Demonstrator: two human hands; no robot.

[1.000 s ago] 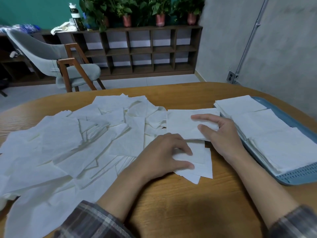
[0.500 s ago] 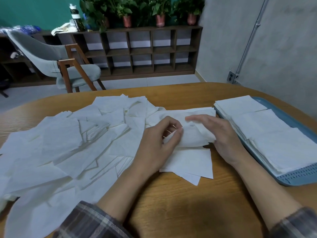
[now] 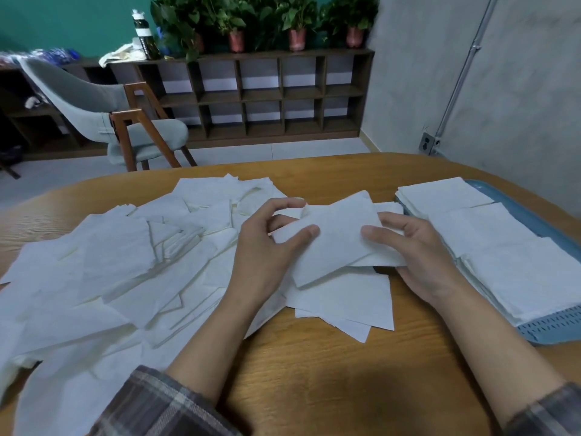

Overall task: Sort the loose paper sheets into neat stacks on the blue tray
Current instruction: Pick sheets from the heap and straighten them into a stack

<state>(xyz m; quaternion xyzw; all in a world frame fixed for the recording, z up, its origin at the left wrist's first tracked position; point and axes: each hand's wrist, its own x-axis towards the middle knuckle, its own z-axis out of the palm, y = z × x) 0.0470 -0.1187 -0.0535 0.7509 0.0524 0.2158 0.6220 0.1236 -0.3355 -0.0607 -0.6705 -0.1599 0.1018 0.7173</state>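
A small bundle of white paper sheets (image 3: 338,237) is lifted a little above the table, tilted. My left hand (image 3: 267,247) pinches its left edge between thumb and fingers. My right hand (image 3: 418,253) grips its right edge, thumb on top and fingers underneath. A wide heap of loose white sheets (image 3: 119,262) covers the left half of the wooden table (image 3: 314,372). More sheets (image 3: 349,303) lie flat just under the held bundle. At the right, the blue tray (image 3: 547,328) carries three neat stacks of sheets (image 3: 490,240).
The round table's far edge curves behind the papers. Beyond it stand a grey chair (image 3: 103,121) with wooden legs and a low dark shelf unit (image 3: 267,92) topped with potted plants. A grey wall rises close behind the tray.
Both hands pressed on flat sheets a second ago. They have since gathered sheets and raised them off the table as a bundle held at both ends.
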